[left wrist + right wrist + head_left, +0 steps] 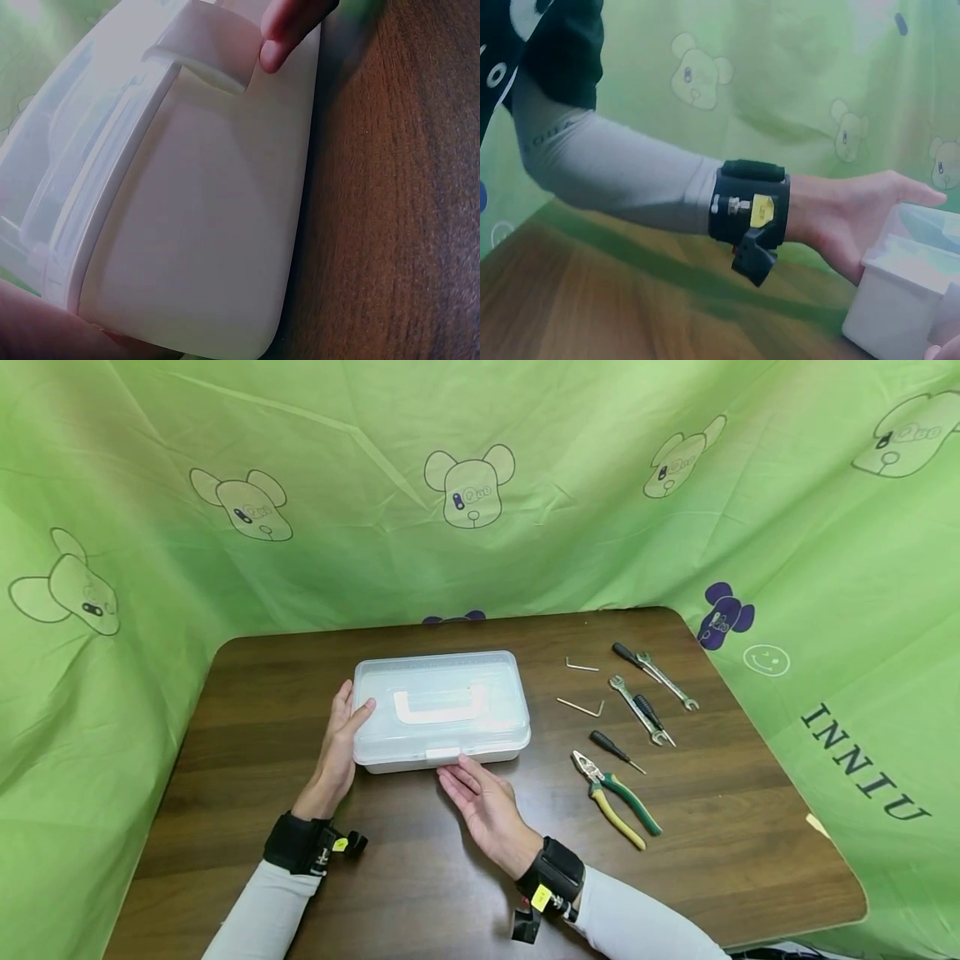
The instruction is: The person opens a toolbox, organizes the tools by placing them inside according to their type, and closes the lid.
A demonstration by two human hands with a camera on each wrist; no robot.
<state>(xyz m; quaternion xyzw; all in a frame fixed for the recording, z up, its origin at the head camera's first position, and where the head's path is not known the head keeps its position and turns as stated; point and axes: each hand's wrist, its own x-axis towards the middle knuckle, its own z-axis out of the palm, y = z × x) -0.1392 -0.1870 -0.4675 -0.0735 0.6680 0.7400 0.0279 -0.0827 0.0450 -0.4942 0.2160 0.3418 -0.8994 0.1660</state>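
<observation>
A white plastic box [437, 768] with a translucent lid [442, 681] and a front latch [442, 752] lies on the table, lid down. My left hand [339, 747] steadies its left end, thumb extended over the lid and fingers straight along the side. In the right wrist view that hand [847, 210] lies against the box end, its fingers partly hidden. At the front, my right hand [487, 806] is palm up, its fingertips right at the latch. The left wrist view shows right fingertips [276, 54] beside the latch's lower edge.
On the brown table [255, 752], pliers [611, 797] and a screwdriver [609, 745] lie right of the box. Two hex keys [582, 706], two wrenches [628, 697] and two more screwdrivers [651, 712] lie farther back. A green printed cloth [360, 568] hangs behind.
</observation>
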